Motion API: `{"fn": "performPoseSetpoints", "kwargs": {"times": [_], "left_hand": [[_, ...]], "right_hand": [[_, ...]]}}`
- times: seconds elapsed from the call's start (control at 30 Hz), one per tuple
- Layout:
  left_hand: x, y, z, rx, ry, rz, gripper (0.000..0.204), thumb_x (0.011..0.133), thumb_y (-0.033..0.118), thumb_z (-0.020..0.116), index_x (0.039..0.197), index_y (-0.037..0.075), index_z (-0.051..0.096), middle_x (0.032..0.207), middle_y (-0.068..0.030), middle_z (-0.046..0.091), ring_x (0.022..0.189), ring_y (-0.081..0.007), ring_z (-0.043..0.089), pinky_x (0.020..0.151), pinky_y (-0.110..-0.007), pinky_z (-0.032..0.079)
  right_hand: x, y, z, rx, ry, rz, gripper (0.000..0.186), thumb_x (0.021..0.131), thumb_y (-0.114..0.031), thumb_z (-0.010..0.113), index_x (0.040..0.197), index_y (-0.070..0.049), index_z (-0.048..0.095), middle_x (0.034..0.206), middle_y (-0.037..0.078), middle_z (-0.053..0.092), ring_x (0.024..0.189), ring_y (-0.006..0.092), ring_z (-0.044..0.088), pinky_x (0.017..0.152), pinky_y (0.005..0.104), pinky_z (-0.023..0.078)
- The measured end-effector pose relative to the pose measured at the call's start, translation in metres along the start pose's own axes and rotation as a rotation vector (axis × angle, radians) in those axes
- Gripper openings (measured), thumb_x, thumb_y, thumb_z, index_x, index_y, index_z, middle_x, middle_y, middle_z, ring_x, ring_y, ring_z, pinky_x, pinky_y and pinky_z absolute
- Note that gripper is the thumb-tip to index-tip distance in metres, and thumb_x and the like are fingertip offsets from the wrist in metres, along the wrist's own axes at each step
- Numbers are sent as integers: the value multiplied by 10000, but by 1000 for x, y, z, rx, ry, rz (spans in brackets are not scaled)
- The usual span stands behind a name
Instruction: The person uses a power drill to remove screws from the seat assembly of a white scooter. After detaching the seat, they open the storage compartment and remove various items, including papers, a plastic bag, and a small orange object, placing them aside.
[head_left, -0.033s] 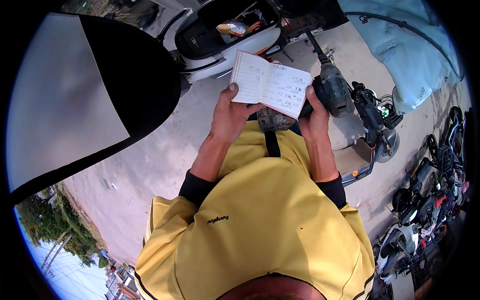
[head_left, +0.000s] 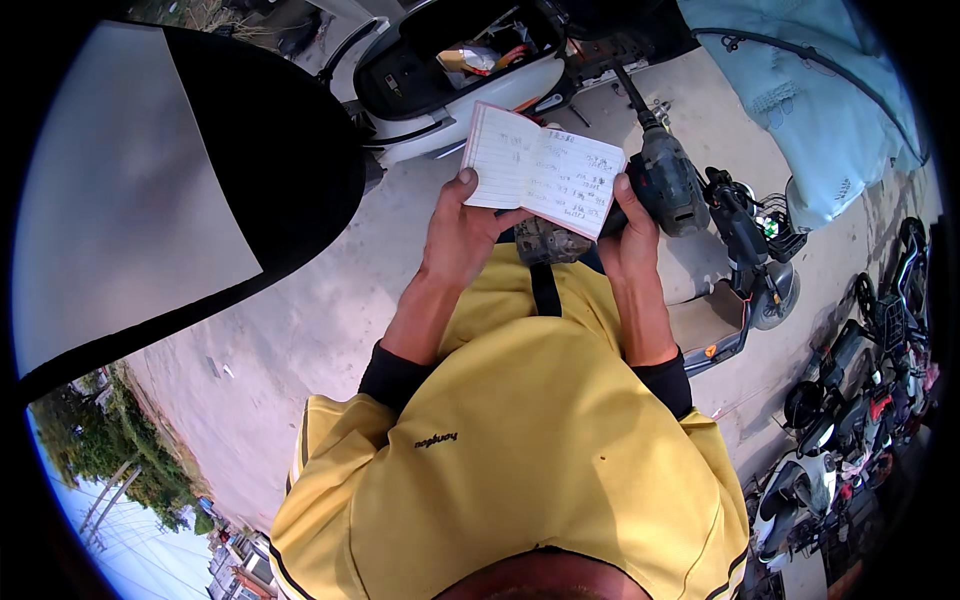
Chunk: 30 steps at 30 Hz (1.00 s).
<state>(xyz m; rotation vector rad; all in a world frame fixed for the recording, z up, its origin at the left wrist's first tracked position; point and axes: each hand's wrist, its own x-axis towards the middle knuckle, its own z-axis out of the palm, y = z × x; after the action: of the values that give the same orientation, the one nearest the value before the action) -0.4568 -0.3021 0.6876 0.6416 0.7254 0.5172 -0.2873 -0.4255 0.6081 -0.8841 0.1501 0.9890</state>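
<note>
A small open notebook [head_left: 545, 168] with lined pages, handwriting and a reddish edge is spread between my two hands. My left hand [head_left: 462, 232] is closed on its lower left side, thumb on the page and fingers underneath. At the right edge, my right hand [head_left: 630, 230] presses its thumb against the page; its other fingers are mostly hidden. A camouflage-patterned power drill [head_left: 675, 185] with a long dark bit lies against the right hand, its handle running through the palm behind the notebook. Its block-shaped battery [head_left: 550, 242] shows below the pages.
Ahead stands a white scooter [head_left: 430, 130] with its storage box uncovered and items inside. A dark-framed panel [head_left: 120, 200] fills the left. At right are another scooter [head_left: 735, 230], pale blue sheeting [head_left: 810, 110] and several parked two-wheelers [head_left: 800, 480]. Concrete ground [head_left: 260, 350] lies below.
</note>
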Motion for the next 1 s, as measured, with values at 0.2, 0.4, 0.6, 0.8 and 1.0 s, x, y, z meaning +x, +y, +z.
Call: {"fn": "performPoseSetpoints", "kwargs": {"times": [0.2,0.4,0.6,0.8,1.0], "left_hand": [[-1,-2,-13,211,-1,5,800,903,486,686,1513,46,412,1469,-185,549,1396,-334,521,1146,-503,433],[19,-30,-21,765,61,64,259,938,175,749,1102,30,610,1136,-63,643,1045,-163,610,1006,-326,468],[111,3,-61,224,414,19,279,941,-46,614,1214,-53,671,1189,-144,651,1110,-232,646,987,-361,538],[284,65,-118,273,443,258,350,946,-65,586,1291,-114,617,1294,-219,606,1156,-328,650,991,-433,603],[510,105,-229,128,114,578,351,935,0,652,1284,21,631,975,-121,679,900,-264,694,781,-349,616]], "right_hand": [[3,2,12,46,-59,79,408,968,-220,749,1319,-64,612,1276,59,665,1205,211,622,1087,403,464],[-6,4,20,-59,-16,19,418,965,-188,763,1331,-74,596,1297,55,649,1216,226,620,1066,405,487],[17,8,6,-269,77,-27,312,974,-141,745,1232,-35,603,976,90,656,818,163,609,799,323,503],[31,10,-65,-1060,182,-238,375,972,-221,753,1279,-41,633,1009,77,670,892,191,632,906,349,504],[30,21,-123,-1328,176,-105,415,941,-262,796,1273,-49,666,1047,85,700,950,234,660,879,391,532]]}}
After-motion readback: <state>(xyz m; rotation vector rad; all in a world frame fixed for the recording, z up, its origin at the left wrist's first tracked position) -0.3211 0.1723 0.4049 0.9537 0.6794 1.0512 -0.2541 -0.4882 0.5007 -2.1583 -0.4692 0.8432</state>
